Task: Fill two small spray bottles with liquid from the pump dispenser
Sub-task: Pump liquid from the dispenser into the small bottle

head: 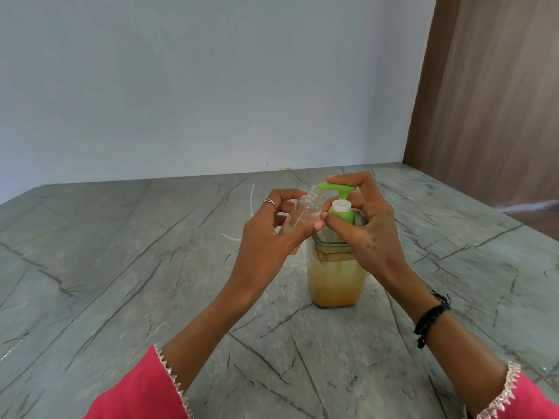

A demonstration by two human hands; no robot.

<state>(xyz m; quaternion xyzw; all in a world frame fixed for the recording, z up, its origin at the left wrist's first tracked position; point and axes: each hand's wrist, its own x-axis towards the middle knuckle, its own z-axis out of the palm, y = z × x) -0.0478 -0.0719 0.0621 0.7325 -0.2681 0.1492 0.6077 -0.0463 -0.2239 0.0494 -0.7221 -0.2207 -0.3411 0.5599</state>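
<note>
A clear pump dispenser (335, 279) with yellowish liquid stands on the grey marble table (121, 267). Its green pump head (340, 187) points left. My right hand (366, 219) grips the pump: the index finger lies over the pump head and the thumb touches the green collar. My left hand (269, 237) holds a small clear spray bottle (305, 213), uncapped and tilted, with its threaded mouth just under the pump's spout. A little yellowish liquid shows low in the small bottle. A second spray bottle is not visible.
Two thin white tubes (252, 201) lie on the table behind my left hand. A pale wall stands at the back and a brown wooden panel (490, 101) at the right.
</note>
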